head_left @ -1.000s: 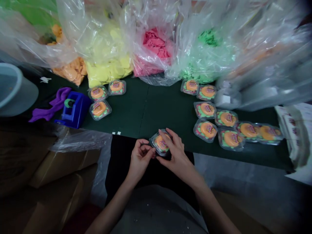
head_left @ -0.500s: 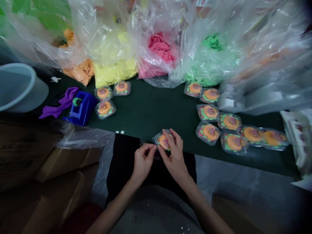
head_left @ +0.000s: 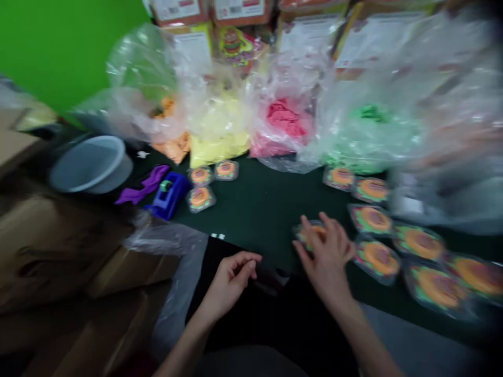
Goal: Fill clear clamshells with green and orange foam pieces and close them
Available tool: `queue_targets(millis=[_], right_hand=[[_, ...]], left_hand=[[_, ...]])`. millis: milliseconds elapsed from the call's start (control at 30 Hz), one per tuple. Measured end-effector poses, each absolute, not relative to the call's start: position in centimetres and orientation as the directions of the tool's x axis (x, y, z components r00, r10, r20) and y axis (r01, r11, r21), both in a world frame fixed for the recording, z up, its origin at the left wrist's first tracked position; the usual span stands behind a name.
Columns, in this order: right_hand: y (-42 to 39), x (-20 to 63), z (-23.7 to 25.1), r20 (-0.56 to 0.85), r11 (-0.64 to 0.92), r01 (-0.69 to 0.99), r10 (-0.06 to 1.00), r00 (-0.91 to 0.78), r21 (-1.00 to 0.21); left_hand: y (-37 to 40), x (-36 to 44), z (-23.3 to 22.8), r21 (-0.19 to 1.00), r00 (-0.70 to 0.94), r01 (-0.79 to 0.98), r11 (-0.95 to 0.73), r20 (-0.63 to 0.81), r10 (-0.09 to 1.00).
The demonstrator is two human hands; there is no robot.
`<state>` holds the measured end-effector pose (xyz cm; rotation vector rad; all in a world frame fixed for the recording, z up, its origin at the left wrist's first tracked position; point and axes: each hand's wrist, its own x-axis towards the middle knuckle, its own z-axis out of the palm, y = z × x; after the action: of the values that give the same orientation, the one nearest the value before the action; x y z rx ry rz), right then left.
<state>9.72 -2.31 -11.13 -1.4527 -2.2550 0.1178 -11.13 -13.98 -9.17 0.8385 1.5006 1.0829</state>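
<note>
On green felt, right hand covers clear plastic clamshell.

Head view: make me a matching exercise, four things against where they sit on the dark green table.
Things:
1. tape dispenser
2. grey tub
3. pink bag
4. right hand

Places:
A. far left edge
B. back row, middle
C. over a clear pack near the front
D. beside the purple cloth

Pairs: 1-D, 2-A, 3-B, 4-C
</note>
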Motion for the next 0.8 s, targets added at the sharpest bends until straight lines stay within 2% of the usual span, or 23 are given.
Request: queue_targets(millis=[100, 167, 233, 333, 433, 533, 600, 667, 733, 800], right_hand=[[3.2, 10.2, -12.5, 0.405, 0.500, 0.833, 0.830, -0.383, -0.236], [6.4, 10.8, -14.0, 0.457, 0.507, 0.833, 0.809, -0.371, -0.221], [8.4, 11.4, -15.1, 0.504, 0.498, 0.837, 0.796, -0.336, -0.228], [8.9, 11.3, -14.9, 0.535, 0.463, 0.850, 0.798, -0.277, -0.251], [6.9, 8.6, -12.4, 0.509, 0.498, 0.817, 0.803, -0.308, -0.290], [3.8, 2.7, -10.2, 0.482, 0.659, 0.619, 0.745, -0.460, -0.428], [1.9, -2.1, -10.0, 0.427, 0.684, 0.479, 0.724, -0.542, -0.551], [0.8, -6.6, -10.8, 0.349, 0.626, 0.366, 0.729, -0.589, -0.689], [0.4, -10.3, -11.9, 0.239, 0.484, 0.293, 0.767, -0.595, -0.824], [0.5, -12.9, -12.9, 0.180, 0.380, 0.249, 0.799, -0.574, -0.891]], left_hand=[[-13.9, -17.2, -7.7, 0.954, -0.503, 0.149, 0.259, -0.152, 0.851], [-14.4, -21.9, -6.9, 0.901, -0.703, 0.354, 0.252, 0.078, 0.707], [-15.1, -26.0, -6.4, 0.795, -0.781, 0.519, 0.314, 0.291, 0.552], [-15.7, -29.9, -5.9, 0.656, -0.769, 0.626, 0.421, 0.429, 0.474], [-14.9, -30.4, -5.7, 0.599, -0.714, 0.690, 0.406, 0.474, 0.516], [-13.4, -28.8, -5.9, 0.614, -0.669, 0.716, 0.331, 0.469, 0.577], [-12.4, -27.4, -6.6, 0.625, -0.667, 0.714, 0.317, 0.467, 0.581], [-11.8, -26.1, -7.7, 0.661, -0.682, 0.686, 0.303, 0.441, 0.583], [-11.2, -25.3, -9.1, 0.725, -0.704, 0.630, 0.279, 0.381, 0.599], [-10.6, -25.2, -10.5, 0.788, -0.723, 0.558, 0.263, 0.305, 0.620]])
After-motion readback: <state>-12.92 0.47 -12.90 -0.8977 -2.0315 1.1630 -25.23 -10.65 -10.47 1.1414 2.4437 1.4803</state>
